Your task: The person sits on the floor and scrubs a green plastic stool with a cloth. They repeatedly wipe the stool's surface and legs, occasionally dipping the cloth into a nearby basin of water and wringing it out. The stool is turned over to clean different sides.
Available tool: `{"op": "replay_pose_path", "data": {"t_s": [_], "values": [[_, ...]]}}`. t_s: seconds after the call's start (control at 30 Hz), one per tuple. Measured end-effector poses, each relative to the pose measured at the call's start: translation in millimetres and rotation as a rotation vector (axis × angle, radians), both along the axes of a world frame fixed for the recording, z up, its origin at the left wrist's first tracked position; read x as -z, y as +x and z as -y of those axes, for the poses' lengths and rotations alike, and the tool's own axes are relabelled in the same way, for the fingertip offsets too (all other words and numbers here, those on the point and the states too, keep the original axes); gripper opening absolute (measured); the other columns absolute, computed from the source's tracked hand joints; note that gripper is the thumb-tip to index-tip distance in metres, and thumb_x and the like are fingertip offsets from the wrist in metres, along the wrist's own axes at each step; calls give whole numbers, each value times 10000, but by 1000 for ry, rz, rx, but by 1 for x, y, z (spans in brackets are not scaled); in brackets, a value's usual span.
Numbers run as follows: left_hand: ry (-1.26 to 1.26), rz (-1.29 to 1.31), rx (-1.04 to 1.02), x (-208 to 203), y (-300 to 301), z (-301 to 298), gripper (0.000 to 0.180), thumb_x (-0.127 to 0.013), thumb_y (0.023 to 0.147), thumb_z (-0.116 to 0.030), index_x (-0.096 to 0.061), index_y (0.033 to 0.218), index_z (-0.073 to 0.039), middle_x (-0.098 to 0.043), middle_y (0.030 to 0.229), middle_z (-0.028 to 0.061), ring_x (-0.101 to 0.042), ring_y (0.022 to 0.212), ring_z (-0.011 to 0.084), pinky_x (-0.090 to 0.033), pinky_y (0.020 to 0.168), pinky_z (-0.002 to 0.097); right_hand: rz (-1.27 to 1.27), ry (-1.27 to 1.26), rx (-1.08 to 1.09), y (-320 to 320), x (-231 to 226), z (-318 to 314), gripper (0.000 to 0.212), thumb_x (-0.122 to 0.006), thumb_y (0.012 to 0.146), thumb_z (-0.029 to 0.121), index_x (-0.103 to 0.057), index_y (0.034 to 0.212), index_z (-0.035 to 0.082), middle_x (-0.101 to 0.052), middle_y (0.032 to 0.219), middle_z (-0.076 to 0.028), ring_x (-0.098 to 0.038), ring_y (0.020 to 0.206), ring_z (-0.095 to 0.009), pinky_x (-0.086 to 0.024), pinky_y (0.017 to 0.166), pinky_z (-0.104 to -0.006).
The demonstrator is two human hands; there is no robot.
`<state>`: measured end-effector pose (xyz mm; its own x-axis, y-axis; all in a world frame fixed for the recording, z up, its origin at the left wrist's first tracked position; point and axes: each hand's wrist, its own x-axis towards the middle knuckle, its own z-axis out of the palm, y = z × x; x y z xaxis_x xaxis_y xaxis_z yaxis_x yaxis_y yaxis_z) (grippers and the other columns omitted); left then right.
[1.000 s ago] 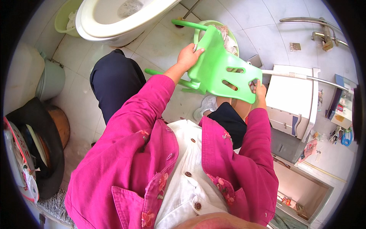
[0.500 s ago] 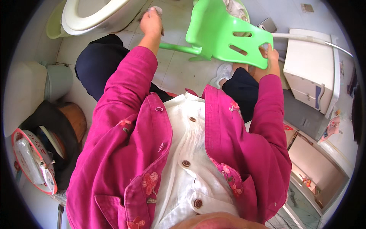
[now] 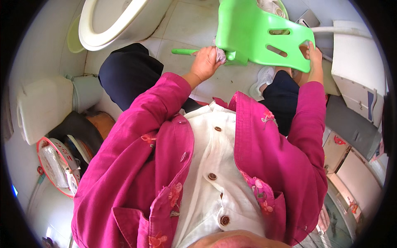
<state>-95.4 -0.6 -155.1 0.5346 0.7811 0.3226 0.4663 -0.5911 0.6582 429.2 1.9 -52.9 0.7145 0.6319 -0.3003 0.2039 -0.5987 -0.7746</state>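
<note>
A bright green plastic chair is tipped over in front of me, its slotted back panel toward the right. My right hand is closed on the end of that panel, fingers hooked at its cut-out. Bunched in my left hand is a small pale greyish-pink cloth. This hand is closed round the cloth, against a green bar at the chair's left side. The bar's rounded end sticks out beyond my knuckles. My left fingertips are partly hidden by the cloth.
A white toilet stands at the far left, a white drawer cabinet at the right. Beside my left arm are a lidded bin and a red-rimmed basin. Behind the chair sits a tub with pale cloth.
My left hand has moved right and nearer with the cloth, from beyond the bar's end onto the bar by the chair. My right hand keeps its hold; the whole view has shifted.
</note>
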Motion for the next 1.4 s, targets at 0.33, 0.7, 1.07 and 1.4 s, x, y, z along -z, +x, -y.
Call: {"op": "replay_pose_path", "data": {"t_s": [0.33,0.7,1.07,1.4], "values": [[-384,102,-291,56,-29,-35,331,-686,893,-344,-611,1077,-80,-681,960,200,-634,937,401,-458,860,496,-18,-8,15,4,5,1,354,-600,989,398,-575,881,62,-485,636,14,-398,498,-80,-294,439,-244],[-394,-183,-548,35,9,-32,378,-627,917,-374,-586,997,-7,-694,868,221,-661,886,409,-269,1101,607,49,-60,50,3,2,-4,391,-637,960,432,-588,870,55,-497,644,14,-417,508,-76,-314,439,-244],[-437,-282,-491,14,27,-10,345,-605,910,-339,-577,1019,-13,-696,879,214,-658,886,404,-295,1099,566,89,-47,-28,-3,4,-9,388,-646,958,420,-589,869,47,-494,647,13,-415,518,-74,-319,455,-242],[-727,-400,-609,32,1,-39,417,-578,944,-447,-660,1131,-83,-726,1067,169,-651,1089,383,-198,1112,599,195,-95,-34,-3,3,-12,403,-660,942,428,-656,923,25,-567,673,-21,-489,527,-105,-388,475,-274]]}}
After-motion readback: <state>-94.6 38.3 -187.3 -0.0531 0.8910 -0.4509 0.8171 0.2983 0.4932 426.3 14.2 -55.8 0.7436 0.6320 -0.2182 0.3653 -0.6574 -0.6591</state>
